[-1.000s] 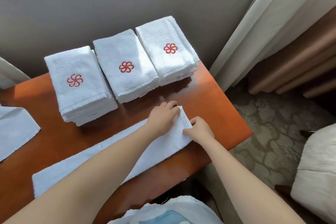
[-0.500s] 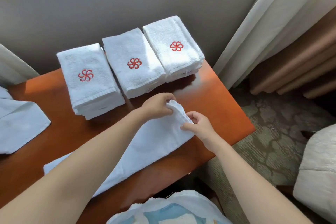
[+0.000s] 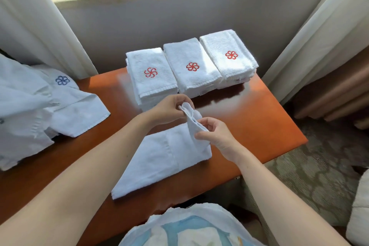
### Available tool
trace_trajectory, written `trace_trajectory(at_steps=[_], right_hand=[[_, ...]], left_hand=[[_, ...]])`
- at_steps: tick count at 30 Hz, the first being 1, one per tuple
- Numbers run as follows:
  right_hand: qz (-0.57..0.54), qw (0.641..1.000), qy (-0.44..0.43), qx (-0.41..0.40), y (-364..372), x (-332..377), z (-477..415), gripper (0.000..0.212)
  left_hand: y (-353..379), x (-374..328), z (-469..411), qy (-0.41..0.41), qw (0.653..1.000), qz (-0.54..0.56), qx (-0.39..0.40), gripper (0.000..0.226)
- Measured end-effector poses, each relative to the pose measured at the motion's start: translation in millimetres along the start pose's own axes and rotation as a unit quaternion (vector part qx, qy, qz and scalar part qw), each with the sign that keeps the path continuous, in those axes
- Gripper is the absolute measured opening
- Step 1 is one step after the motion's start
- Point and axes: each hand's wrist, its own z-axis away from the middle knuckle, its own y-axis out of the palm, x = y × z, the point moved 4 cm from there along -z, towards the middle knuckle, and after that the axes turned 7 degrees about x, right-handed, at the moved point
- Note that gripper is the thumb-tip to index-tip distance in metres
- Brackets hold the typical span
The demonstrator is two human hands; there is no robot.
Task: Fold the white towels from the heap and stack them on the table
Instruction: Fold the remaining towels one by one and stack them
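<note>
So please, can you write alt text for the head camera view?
Both hands, left hand and right hand, pinch one end of a white towel on an orange table. Three folded stacks with red logos stand behind.

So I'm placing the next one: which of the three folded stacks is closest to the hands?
The leftmost stack; its near edge sits just behind the left hand, while the other two stand farther right and back.

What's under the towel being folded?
The orange table, under the towel. Both hands, left hand and right hand, lift its far end; the tabletop beneath is covered.
</note>
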Motion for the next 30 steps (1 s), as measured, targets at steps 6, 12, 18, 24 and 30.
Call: trace_trajectory(at_steps=[6,12,18,24,30], right_hand=[[0.033,0.999,-0.009,0.025,67.2,11.6,1.6,0.024],[0.094,0.995,-0.02,0.015,132.8,15.3,-0.9,0.022],[0.116,0.992,-0.02,0.043,191.3,10.7,-6.2,0.024],[0.188,0.98,-0.006,0.069,237.5,-8.4,-14.4,0.03],[0.248,0.966,0.01,0.067,259.7,-29.9,-16.4,0.033]], left_hand=[[-27.5,29.0,69.0,-0.045,0.997,0.048,-0.028,0.027],[-45.8,64.3,122.6,-0.126,0.977,0.147,-0.085,0.031],[-61.9,92.2,167.3,-0.145,0.968,0.156,-0.13,0.009],[-70.2,125.2,202.5,-0.175,0.971,0.087,-0.141,0.037],[-66.1,158.8,213.5,-0.189,0.97,0.068,-0.136,0.046]])
